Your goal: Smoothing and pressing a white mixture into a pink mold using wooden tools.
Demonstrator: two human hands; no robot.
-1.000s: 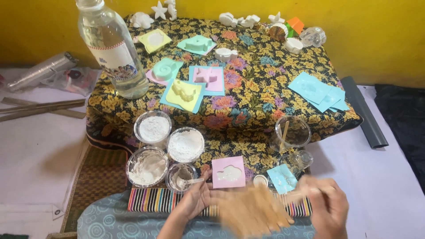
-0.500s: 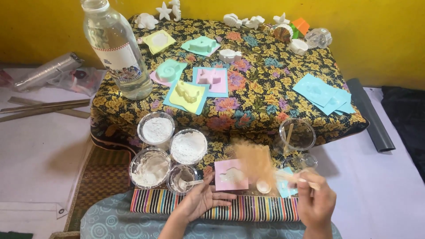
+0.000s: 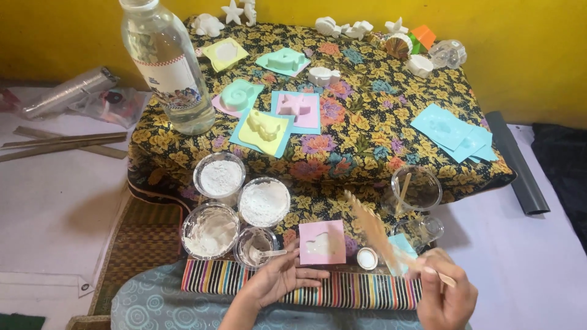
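Since the earlier frame, the wooden stick (image 3: 382, 235) has been swung up and left by the right hand (image 3: 445, 294), its blurred end now just right of the pink mold (image 3: 322, 242). Little free room is left between the cups (image 3: 211, 230), small white cap (image 3: 367, 258) and striped cloth edge (image 3: 342, 292). The stick is pinched in closed fingers; the left hand (image 3: 278, 278) lies open, fingertips touching the mold's lower edge.

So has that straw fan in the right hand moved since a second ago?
Yes. The fan swung up and right, off the striped cloth, beside the pink mold.
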